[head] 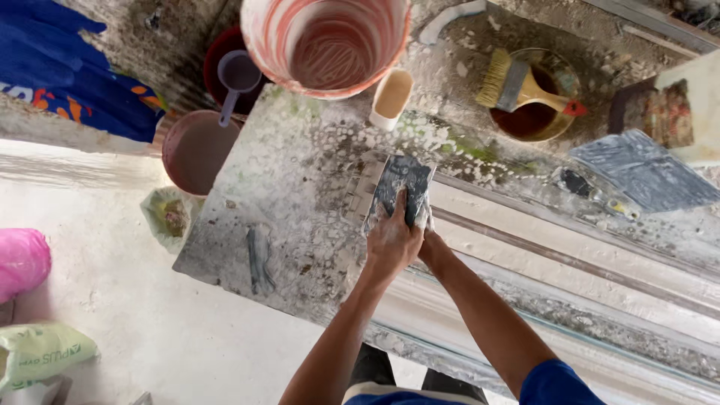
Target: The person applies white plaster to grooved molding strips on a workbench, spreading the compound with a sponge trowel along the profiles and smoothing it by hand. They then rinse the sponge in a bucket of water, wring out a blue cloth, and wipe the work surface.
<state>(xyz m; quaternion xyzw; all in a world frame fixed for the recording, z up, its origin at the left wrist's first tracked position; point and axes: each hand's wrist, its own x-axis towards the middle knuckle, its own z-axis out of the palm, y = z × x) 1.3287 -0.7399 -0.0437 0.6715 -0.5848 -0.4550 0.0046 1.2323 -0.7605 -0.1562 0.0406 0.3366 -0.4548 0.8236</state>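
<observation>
A pale, dusty floor (135,315) runs along the left, with a pink bag (21,261) and a green-and-white sack (41,352) lying on it, and blue cloth (67,75) above; beside the desk (285,172), a rough slab crusted with white plaster, stands a pink bowl (196,150) with a lilac scoop (236,79) just beyond it, then a large red-streaked bucket (326,41) and a small cream cup (391,97). Mid-desk, both hands press on a dark, wet-looking sheet of abrasive paper (401,187) wrapped over a pale profiled block: the left hand (391,240) lies on top, its grip flattened on the sheet, while the right hand (427,225) is mostly hidden beneath it, grip not discernible. Rightwards, a long white moulding (570,270) with ridges stretches away; a bristle brush (525,86) rests across a brown tin (536,112), and a grey ribbed sheet (645,172) lies near
</observation>
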